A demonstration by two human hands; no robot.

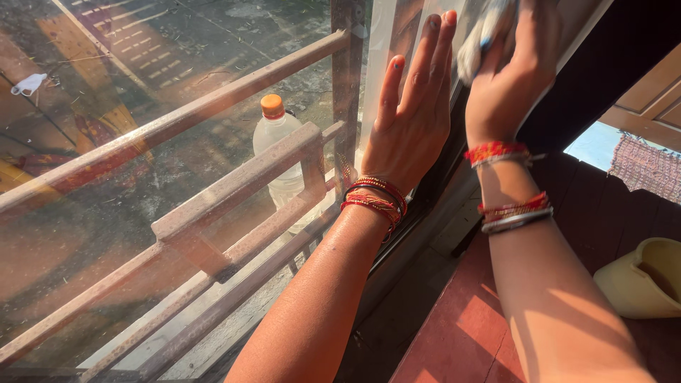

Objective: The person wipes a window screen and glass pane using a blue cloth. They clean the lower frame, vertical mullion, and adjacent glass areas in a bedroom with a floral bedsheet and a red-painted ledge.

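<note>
The left half of the frame is filled by a window pane [106, 234] with reflections on it; behind it run rusty metal railing bars [213, 106] slanting from lower left to upper right. At upper left, beyond the glass, a small white object [28, 84] lies on the ground; its kind cannot be told. Left of centre, a clear plastic bottle [278, 145] with an orange cap stands upright behind the bars. At upper centre, the left hand [411, 120] lies flat against the glass near the window frame [349, 78], fingers straight and slightly spread, holding nothing; red and dark bangles [376, 198] circle its wrist. Just to the right, at the top edge, the right hand [511, 78] has its fingers curled and closed on a white cloth [484, 32], which is pressed to the pane at the top of the frame, just beside the left fingertips. Red and silver bangles [512, 209] sit on the right forearm. Below the arms, at lower centre, is a red tiled floor [461, 333]. At lower right stands a pale yellow plastic container [642, 280]; at the right edge, a pink woven fabric [645, 170] hangs.
</note>
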